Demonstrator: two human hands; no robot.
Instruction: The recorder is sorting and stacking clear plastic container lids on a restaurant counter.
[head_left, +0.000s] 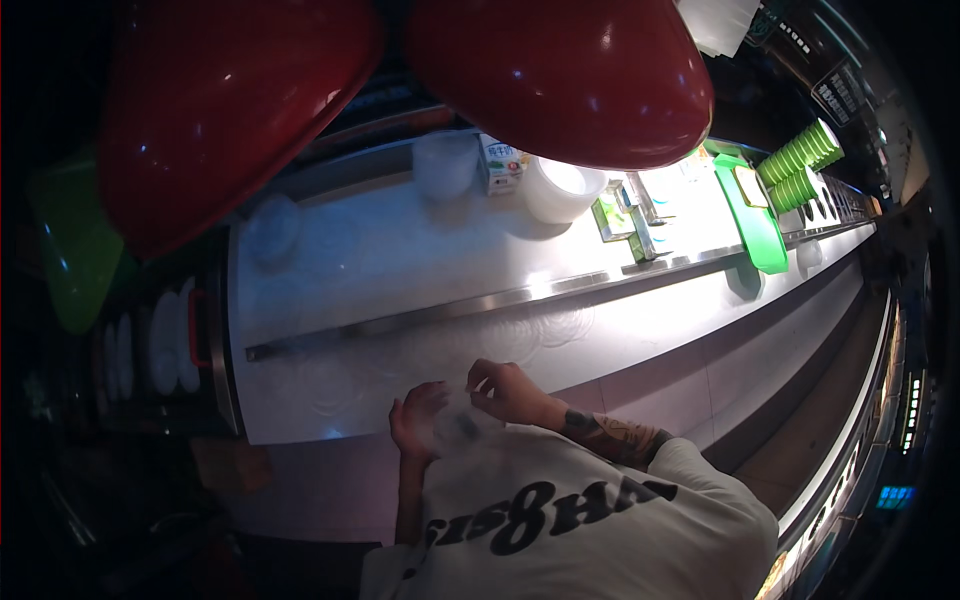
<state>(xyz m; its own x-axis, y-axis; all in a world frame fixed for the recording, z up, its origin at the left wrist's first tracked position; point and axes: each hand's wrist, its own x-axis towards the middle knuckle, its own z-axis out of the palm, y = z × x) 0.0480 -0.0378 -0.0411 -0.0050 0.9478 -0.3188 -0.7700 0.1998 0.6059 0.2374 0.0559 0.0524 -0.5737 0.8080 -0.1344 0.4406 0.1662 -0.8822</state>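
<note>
Both hands are in front of the white shirt, just off the near edge of the counter. My left hand is cupped around the left side of a translucent, thin-looking plastic piece; whether it is a lid, a cup or a bag is unclear. Thumb and fingers of my right hand pinch together at its upper right edge. Beyond the hands, clear round shapes like lids lie on the lower strip of the counter, very faint against the white surface.
A metal strip runs along the counter. Behind it stand a white tub, a milk carton and small green-and-white cartons. Farther right are a green tray and stacked green cups. Large red balloons hang overhead and hide part of the back.
</note>
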